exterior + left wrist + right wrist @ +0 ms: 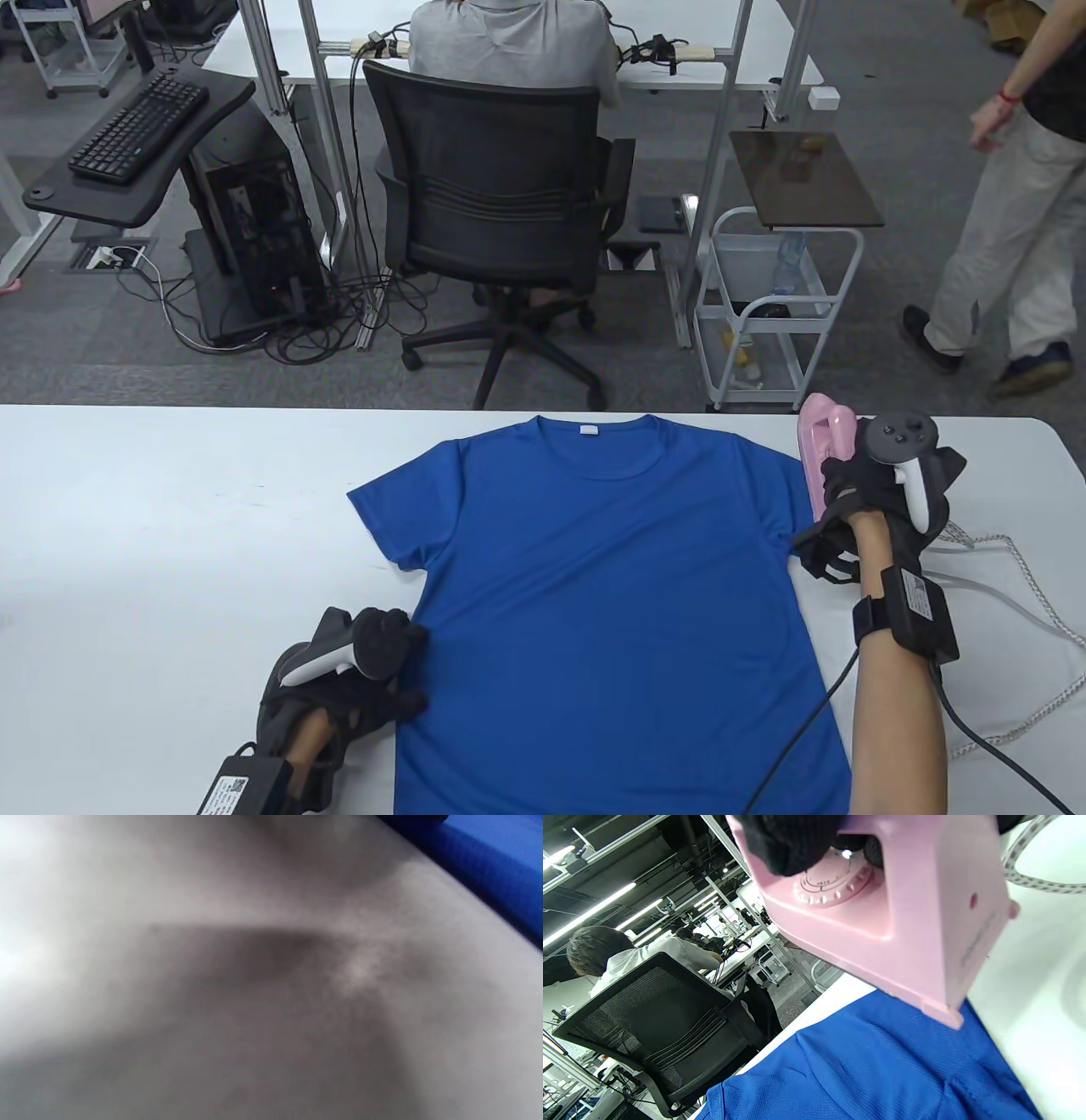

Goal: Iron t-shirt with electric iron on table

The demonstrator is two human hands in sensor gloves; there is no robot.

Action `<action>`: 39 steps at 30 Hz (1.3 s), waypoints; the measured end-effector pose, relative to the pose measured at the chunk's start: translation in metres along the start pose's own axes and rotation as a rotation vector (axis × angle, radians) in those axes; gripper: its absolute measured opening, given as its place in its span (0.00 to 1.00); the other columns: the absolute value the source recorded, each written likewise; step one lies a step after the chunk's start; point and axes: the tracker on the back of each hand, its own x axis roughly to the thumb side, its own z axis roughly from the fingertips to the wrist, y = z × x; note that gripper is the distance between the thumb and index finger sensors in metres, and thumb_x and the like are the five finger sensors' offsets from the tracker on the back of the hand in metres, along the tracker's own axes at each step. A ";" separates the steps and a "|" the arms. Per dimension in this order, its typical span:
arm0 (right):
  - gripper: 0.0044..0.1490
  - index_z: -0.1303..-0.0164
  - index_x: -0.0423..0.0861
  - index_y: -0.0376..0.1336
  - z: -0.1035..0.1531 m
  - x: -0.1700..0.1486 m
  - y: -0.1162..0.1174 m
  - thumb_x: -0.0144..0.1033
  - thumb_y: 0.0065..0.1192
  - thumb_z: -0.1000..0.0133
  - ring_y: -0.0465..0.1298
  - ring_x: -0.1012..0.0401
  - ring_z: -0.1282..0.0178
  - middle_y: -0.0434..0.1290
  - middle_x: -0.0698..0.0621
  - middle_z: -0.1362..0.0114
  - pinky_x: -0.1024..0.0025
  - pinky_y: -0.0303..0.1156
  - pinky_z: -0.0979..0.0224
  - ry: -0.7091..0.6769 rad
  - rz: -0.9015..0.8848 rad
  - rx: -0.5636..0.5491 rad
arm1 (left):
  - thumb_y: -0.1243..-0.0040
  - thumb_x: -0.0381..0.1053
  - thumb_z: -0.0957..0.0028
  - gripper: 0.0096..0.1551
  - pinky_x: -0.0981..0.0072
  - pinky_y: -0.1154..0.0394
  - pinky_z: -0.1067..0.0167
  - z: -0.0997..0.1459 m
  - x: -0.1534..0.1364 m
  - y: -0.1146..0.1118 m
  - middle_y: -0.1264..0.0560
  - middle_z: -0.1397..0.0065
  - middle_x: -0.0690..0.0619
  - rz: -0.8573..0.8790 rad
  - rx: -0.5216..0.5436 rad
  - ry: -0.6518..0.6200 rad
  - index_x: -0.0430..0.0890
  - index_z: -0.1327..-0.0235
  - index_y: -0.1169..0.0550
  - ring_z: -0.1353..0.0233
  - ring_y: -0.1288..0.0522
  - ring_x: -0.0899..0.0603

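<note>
Two gloved hands work at a white table [170, 509] where a blue t-shirt [611, 586] lies spread flat, collar toward the far edge and both short sleeves laid out to the sides. The right hand [848, 492] grips the handle of a pink electric iron [821, 446], its fingers wrapped around it. The iron sits at the shirt's right sleeve, near the table's far right corner. In the right wrist view the black-gloved fingers [793, 840] close over the top of the iron [903, 921] just above its round temperature dial [831, 880], and the lower edge of the pink body hangs just over the blue fabric [882, 1069]; whether it actually touches the cloth cannot be told. A white braided cord [1031, 586] trails from the iron across the table on the right side.

The left hand [356, 688] rests at the shirt's left side seam below the sleeve, its fingertips touching the edge of the fabric. Whether it pinches the cloth or merely lies against it cannot be told. The left wrist view is blurred grey, with only a band of blue shirt [488, 870] at the upper right corner.

Beyond the table, a person in a grey top sits in a black mesh office chair [501, 204] facing away.
</note>
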 end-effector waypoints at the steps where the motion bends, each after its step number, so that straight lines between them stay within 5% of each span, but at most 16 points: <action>1: 0.45 0.24 0.42 0.51 -0.001 -0.003 0.000 0.30 0.66 0.51 0.70 0.45 0.35 0.63 0.41 0.29 0.38 0.64 0.32 0.023 0.015 -0.024 | 0.54 0.70 0.49 0.50 0.34 0.67 0.29 0.000 0.000 0.000 0.70 0.19 0.55 0.000 0.000 -0.001 0.59 0.24 0.62 0.19 0.72 0.38; 7: 0.37 0.37 0.46 0.56 -0.010 -0.036 0.007 0.34 0.69 0.55 0.74 0.50 0.34 0.65 0.45 0.34 0.44 0.71 0.33 0.186 -0.042 -0.192 | 0.54 0.69 0.49 0.49 0.34 0.68 0.29 0.000 0.000 -0.001 0.70 0.19 0.55 0.017 0.004 -0.007 0.59 0.24 0.62 0.19 0.73 0.38; 24: 0.33 0.45 0.48 0.60 -0.013 -0.091 0.034 0.39 0.74 0.58 0.76 0.53 0.34 0.67 0.49 0.35 0.48 0.77 0.35 0.347 -0.208 -0.213 | 0.54 0.69 0.49 0.50 0.34 0.68 0.30 -0.001 0.000 0.000 0.71 0.20 0.55 0.024 -0.005 -0.010 0.58 0.24 0.63 0.20 0.74 0.38; 30: 0.34 0.40 0.45 0.61 0.001 -0.092 0.036 0.46 0.72 0.52 0.73 0.47 0.30 0.66 0.45 0.30 0.42 0.73 0.33 0.369 -0.275 -0.155 | 0.54 0.69 0.49 0.50 0.34 0.69 0.31 -0.001 0.001 0.000 0.71 0.20 0.54 0.029 -0.005 -0.017 0.58 0.24 0.63 0.20 0.74 0.37; 39: 0.48 0.25 0.37 0.55 0.025 -0.092 0.038 0.47 0.70 0.50 0.69 0.34 0.29 0.60 0.33 0.25 0.39 0.69 0.32 0.344 -0.343 -0.097 | 0.54 0.69 0.49 0.50 0.34 0.69 0.31 -0.001 0.001 0.000 0.71 0.20 0.54 0.033 -0.001 -0.020 0.58 0.24 0.63 0.20 0.74 0.37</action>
